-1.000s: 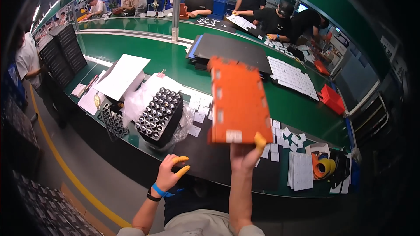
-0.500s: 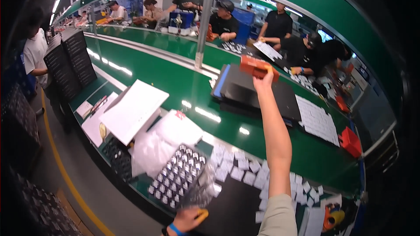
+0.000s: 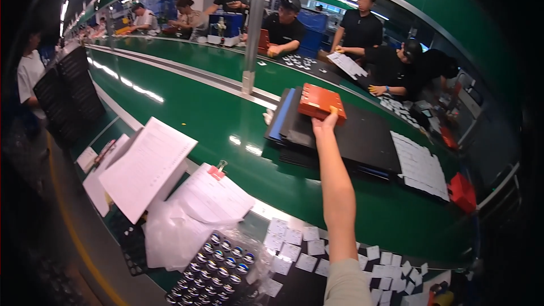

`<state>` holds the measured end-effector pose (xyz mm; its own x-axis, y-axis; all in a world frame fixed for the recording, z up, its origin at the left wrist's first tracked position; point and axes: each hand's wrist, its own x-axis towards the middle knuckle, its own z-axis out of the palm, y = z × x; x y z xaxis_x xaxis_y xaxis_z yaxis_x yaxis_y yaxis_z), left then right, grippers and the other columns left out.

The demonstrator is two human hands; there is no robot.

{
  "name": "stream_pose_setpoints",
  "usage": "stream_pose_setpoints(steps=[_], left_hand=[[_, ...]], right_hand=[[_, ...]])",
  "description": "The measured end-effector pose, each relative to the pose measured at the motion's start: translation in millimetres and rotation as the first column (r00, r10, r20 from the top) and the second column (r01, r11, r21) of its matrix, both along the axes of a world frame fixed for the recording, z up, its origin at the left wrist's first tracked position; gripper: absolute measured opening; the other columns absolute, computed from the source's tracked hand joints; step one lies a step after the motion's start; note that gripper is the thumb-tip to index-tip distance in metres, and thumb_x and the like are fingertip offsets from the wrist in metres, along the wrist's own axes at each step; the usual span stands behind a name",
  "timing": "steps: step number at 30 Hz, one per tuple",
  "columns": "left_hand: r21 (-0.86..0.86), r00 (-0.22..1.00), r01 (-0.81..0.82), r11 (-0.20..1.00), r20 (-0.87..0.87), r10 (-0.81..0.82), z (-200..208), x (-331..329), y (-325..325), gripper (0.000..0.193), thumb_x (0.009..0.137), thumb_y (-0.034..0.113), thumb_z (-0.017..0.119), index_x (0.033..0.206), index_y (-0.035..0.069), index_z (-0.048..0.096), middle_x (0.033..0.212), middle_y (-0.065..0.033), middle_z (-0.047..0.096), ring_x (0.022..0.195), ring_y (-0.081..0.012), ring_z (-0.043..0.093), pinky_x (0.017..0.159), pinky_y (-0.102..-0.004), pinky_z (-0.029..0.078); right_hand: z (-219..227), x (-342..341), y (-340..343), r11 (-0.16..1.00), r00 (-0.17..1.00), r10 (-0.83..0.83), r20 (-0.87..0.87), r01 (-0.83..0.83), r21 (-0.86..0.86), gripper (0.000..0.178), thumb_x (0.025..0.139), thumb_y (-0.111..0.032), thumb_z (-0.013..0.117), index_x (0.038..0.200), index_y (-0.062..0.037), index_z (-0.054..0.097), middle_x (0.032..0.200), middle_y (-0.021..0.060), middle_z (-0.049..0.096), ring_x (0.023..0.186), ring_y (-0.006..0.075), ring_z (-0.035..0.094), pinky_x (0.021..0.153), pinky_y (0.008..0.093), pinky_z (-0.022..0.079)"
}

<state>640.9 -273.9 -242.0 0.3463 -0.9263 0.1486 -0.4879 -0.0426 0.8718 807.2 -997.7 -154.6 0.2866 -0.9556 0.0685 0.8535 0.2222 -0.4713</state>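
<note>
My right arm stretches forward over the bench. Its hand (image 3: 325,124) grips the near edge of an orange-red plastic box (image 3: 321,101), with a yellow finger cover showing on the thumb side. The box is over a stack of flat black trays or sheets (image 3: 362,136); whether it rests on them I cannot tell. A blue sheet (image 3: 283,118) sticks out at the stack's left side. My left hand is out of view. Nearer to me, a black tray (image 3: 212,272) holds rows of shiny round parts, with clear plastic film (image 3: 258,255) beside it.
Small white cards (image 3: 292,249) lie scattered at the front. Clipped papers (image 3: 212,192), a tilted white sheet (image 3: 148,164) and a white plastic bag (image 3: 173,232) lie at left. A red bin (image 3: 462,191) stands at right. Several people work beyond the metal post (image 3: 252,39).
The view has shifted, and my left hand has dropped out of it. The orange-red box is now turned to show more of its top, still in my right hand.
</note>
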Motion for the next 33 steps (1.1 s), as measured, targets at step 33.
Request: stream_pose_setpoints(steps=[33], left_hand=[[-0.152, 0.982, -0.083, 0.985, 0.157, 0.107, 24, -8, 0, 0.011, 0.084, 0.013, 0.078, 0.091, 0.006, 0.076, 0.082, -0.0119, 0.068, 0.070, -0.0302, 0.066, 0.061, -0.0373, 0.051]], right_hand=[[244, -78, 196, 0.985, 1.000, -0.015, 0.002, 0.015, 0.174, 0.099, 0.090, -0.056, 0.057, 0.157, 0.0024, 0.016, 0.163, 0.0213, 0.022, 0.152, 0.0361, 0.022, 0.122, 0.0432, 0.023]])
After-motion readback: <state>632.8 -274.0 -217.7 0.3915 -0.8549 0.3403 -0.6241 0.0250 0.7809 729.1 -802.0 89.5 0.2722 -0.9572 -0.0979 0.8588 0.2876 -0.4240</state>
